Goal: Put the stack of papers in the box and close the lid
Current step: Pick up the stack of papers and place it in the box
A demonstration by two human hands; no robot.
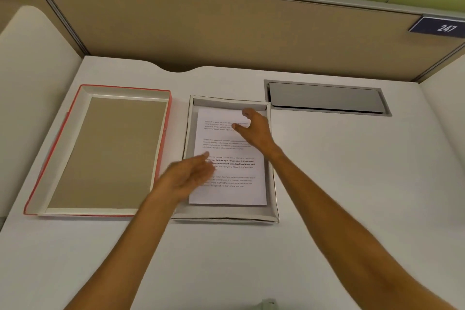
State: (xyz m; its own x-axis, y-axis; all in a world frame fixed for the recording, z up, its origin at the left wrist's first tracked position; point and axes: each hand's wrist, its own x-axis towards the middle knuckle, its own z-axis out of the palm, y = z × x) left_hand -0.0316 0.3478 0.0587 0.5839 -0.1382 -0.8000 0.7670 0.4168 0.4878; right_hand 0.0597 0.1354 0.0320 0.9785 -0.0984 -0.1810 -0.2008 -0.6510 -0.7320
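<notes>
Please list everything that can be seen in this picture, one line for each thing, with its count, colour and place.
box: 1, white, desk centre, open
papers: 1 stack, white with black print, inside the box
lid: 1, red edge, tan inside, upside down, left of the box
cable hatch: 1, grey, set in the desk, far right
desk: 1, white
number sign: 1, dark blue, reads 247, partition top right
left hand: 1, open, blurred, at the papers' left edge
right hand: 1, open, over the papers' far end

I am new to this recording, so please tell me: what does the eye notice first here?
First, the printed papers lying in the open box at the centre of the desk, with the left hand and right hand over them. Next, the red-edged lid, lying inside up to the left of the box.
</notes>
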